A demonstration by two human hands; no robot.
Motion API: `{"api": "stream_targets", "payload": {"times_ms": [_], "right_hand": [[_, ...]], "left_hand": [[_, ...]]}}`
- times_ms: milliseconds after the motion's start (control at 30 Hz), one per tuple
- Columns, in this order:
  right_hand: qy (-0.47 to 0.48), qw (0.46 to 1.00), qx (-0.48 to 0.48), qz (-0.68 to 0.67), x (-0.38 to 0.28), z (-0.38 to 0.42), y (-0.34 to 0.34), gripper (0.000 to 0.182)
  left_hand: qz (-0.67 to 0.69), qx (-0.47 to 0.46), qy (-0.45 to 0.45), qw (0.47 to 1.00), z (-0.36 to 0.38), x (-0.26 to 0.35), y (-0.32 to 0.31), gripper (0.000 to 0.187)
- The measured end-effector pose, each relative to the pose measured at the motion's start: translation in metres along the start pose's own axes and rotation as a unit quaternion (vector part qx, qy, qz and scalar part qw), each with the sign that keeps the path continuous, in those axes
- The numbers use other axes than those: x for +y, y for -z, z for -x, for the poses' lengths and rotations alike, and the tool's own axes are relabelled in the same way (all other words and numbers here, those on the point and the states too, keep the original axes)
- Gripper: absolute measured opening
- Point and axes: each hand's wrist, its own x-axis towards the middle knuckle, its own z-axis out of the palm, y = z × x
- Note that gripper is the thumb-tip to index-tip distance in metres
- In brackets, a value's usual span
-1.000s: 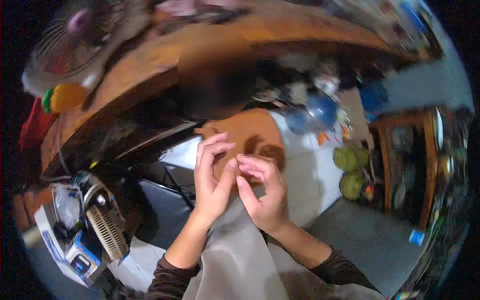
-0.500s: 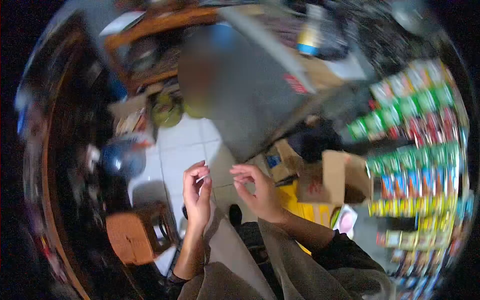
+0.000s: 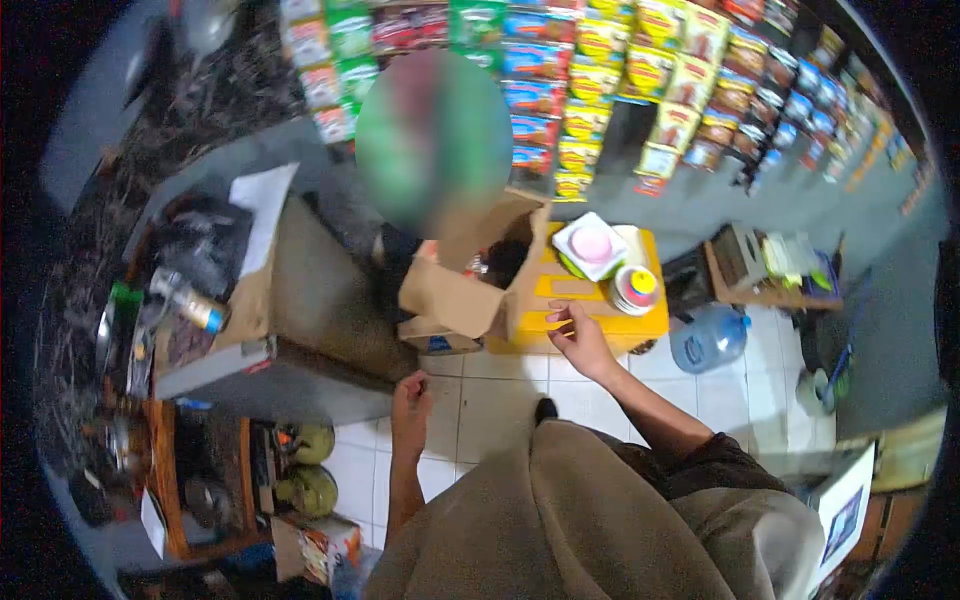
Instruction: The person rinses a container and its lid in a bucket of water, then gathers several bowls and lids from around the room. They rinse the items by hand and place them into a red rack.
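Observation:
My left hand (image 3: 411,405) hangs over the tiled floor, near the corner of a grey cabinet (image 3: 335,310). Its fingers are loosely bent, slightly blurred, and no object shows in them. My right hand (image 3: 585,343) is in front of a yellow box (image 3: 637,326), with its fingers half bent and apart and nothing in them. On that box stand a white square dish with a pink round top (image 3: 590,246) and a jar with a yellow lid (image 3: 636,287). Beside it, an open cardboard box (image 3: 455,298) has dark contents that I cannot make out.
Strips of colourful sachets (image 3: 590,95) hang along the wall. A blue water jug (image 3: 710,338) lies on the floor at right, near a small wooden shelf (image 3: 765,292). Green gas cylinders (image 3: 308,490) stand at lower left, by a wooden rack (image 3: 165,475).
My view has swung right, toward the sachets and the yellow box. My hands have moved farther apart, the right one now in front of the yellow box.

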Motion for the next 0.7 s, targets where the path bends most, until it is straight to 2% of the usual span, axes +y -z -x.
{"api": "stream_targets", "payload": {"times_ms": [67,100,167,233,300,433,500,600,633,700], "right_hand": [[-0.032,0.999,0.021,-0.001,0.015,0.007,0.027,0.039],[-0.035,0.997,0.067,0.010,0.027,0.010,0.036,0.039],[-0.052,0.988,0.143,0.022,0.055,0.017,0.053,0.041],[-0.092,0.980,0.174,0.027,0.074,0.023,0.072,0.043],[-0.134,0.970,0.201,0.040,0.096,0.024,0.095,0.043],[-0.169,0.951,0.252,0.064,0.152,0.019,0.144,0.040],[-0.190,0.946,0.256,0.064,0.182,0.011,0.165,0.040],[-0.242,0.939,0.239,0.056,0.240,-0.011,0.197,0.041],[-0.255,0.938,0.226,0.060,0.263,-0.021,0.206,0.041],[-0.279,0.937,0.201,0.060,0.301,-0.045,0.219,0.039]], "left_hand": [[0.029,-0.047,0.136,0.989,-0.018,0.025,-0.018,0.029],[0.056,-0.054,0.067,0.995,-0.025,0.040,-0.033,0.029],[0.030,-0.103,0.047,0.993,-0.046,0.025,-0.064,0.029],[0.013,-0.145,0.017,0.989,-0.062,0.028,-0.097,0.028],[-0.012,-0.225,-0.052,0.973,-0.070,0.044,-0.141,0.026],[0.009,-0.297,-0.011,0.955,-0.096,0.040,-0.235,0.025],[0.007,-0.350,-0.040,0.936,-0.117,0.017,-0.291,0.027],[0.036,-0.354,-0.060,0.933,-0.145,-0.021,-0.384,0.027],[-0.009,-0.355,-0.018,0.935,-0.152,-0.027,-0.413,0.026],[-0.026,-0.353,-0.030,0.935,-0.173,-0.085,-0.482,0.025]]}}
